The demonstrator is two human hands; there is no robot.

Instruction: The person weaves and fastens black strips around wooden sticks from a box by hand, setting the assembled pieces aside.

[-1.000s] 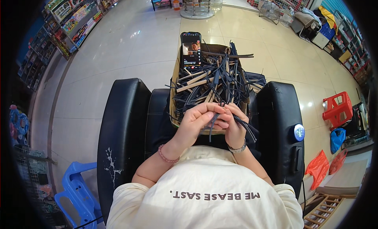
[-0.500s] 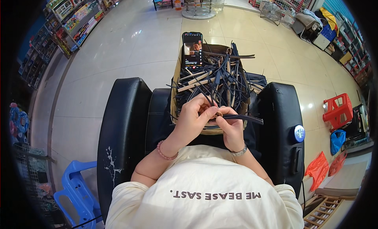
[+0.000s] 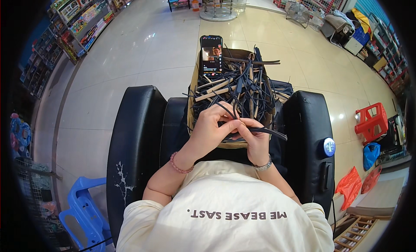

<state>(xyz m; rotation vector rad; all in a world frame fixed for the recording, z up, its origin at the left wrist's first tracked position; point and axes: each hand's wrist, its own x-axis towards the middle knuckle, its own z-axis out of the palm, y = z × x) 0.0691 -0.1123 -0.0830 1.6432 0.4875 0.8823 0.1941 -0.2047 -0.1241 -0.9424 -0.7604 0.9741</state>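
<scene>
My left hand [image 3: 215,125] and my right hand [image 3: 255,141] meet above the near part of a cardboard box [image 3: 234,144]. Thumbs and fingertips are closed together on a dark, flat leather-like strap [image 3: 273,132]. One end of it sticks out to the right past my right hand, and thin dark strands rise from between the fingers of my left hand. The exact spot pinched is covered by my fingertips. Beneath and beyond my hands, the box holds a tangled heap of similar black and tan straps [image 3: 249,85].
A lit phone [image 3: 212,57] leans at the box's far left corner. Black padded armrests [image 3: 134,143] flank me, the right one bearing a round lit button [image 3: 329,147]. A blue plastic chair [image 3: 84,208] stands at left, a red stool [image 3: 372,121] at right. Shelves line the sides.
My fingertips have drawn closer together, covering a tan loop that showed between them before. The strap's free end on the right has shifted slightly left and down.
</scene>
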